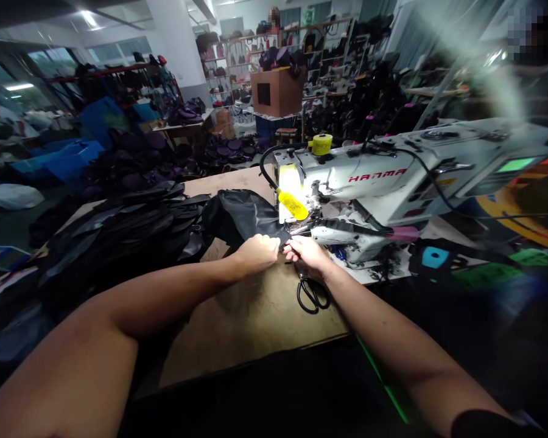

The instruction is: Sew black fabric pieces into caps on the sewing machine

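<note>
A piece of black fabric (240, 213) lies bunched on the table, its right end at the needle area of a white sewing machine (374, 176). My left hand (259, 254) is closed in a fist on the near edge of this fabric. Close beside it, my right hand (307, 254) has its fingers pinched together at the fabric's tip, just below the machine's lit needle area. How much cloth sits inside the fingers is hidden. Black-handled scissors (313, 296) lie on the tabletop under my right wrist, their blades mostly covered.
A large pile of black fabric pieces (119, 237) covers the table's left side. The wooden tabletop (237, 322) ends at a near edge. A yellow-wrapped lamp (293, 205) hangs by the needle. Behind stand a cardboard box (278, 91) and heaps of dark bags (150, 158).
</note>
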`<state>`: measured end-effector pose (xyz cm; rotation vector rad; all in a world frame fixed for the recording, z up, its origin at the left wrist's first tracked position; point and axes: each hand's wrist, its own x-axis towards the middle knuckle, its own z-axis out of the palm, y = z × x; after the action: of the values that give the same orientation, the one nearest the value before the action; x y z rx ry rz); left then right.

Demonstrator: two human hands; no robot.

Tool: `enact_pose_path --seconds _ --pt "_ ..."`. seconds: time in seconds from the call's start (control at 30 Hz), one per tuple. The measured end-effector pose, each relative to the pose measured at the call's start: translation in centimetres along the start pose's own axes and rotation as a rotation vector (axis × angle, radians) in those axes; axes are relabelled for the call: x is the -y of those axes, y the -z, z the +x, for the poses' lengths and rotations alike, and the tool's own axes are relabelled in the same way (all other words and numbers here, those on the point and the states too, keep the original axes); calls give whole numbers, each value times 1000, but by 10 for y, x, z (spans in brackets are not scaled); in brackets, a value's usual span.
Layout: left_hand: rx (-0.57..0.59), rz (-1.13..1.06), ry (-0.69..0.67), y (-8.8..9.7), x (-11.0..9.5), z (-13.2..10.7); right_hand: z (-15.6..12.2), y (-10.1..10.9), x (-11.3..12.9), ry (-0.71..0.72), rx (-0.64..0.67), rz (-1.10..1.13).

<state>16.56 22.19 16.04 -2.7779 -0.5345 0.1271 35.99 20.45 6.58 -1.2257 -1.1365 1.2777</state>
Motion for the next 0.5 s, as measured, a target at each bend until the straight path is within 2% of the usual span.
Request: enact_pose_path --seconds 0.07,0.23,0.4,0.5 --pt "2 23 -46 -1 7 3 -2 -5 -3 -25 -23 89" --pt "40 -5 -109 0 14 14 -8 -28 -2 -122 -225 225" --pt "20 -102 -35 3 8 14 -4 -43 6 -197 -326 194" --pt "-41 -188 48 -3 -5 19 0 -45 10 -200 -361 99"
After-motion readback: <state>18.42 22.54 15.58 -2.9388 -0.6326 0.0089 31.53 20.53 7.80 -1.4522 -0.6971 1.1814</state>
